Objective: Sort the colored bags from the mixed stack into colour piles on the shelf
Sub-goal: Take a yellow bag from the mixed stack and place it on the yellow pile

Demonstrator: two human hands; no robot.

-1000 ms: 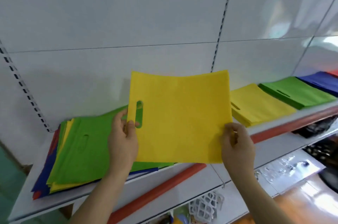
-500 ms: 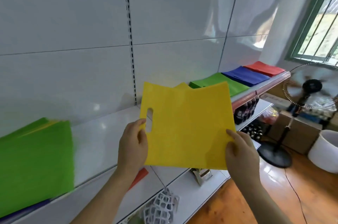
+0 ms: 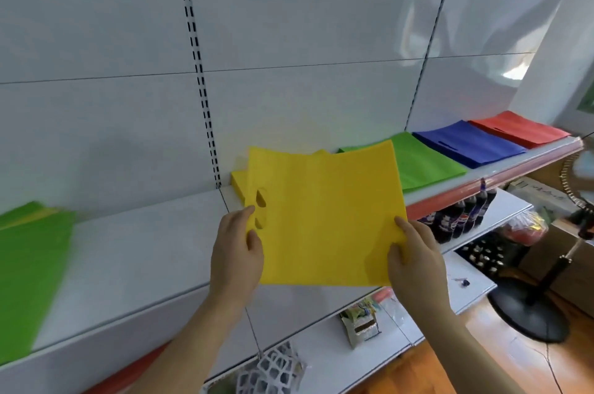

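A flat yellow bag (image 3: 324, 217) with a cut-out handle hangs in the air in front of the white shelf (image 3: 135, 252). My left hand (image 3: 236, 252) pinches its left edge by the handle hole. My right hand (image 3: 414, 255) pinches its lower right edge. Behind the bag, mostly hidden, lies the yellow pile (image 3: 238, 183). To its right sit the green pile (image 3: 424, 162), the blue pile (image 3: 469, 146) and the red pile (image 3: 517, 130). The mixed stack (image 3: 29, 265), green on top, lies blurred at the far left.
Lower shelves hold dark drink bottles (image 3: 459, 217), snack packets (image 3: 363, 323) and a white mesh item (image 3: 270, 371). A standing fan base (image 3: 527, 313) rests on the wooden floor at right. White back panels rise behind the shelf.
The view and both hands have swung right, away from the mixed stack. The yellow bag has travelled with them and now hangs just in front of the yellow pile.
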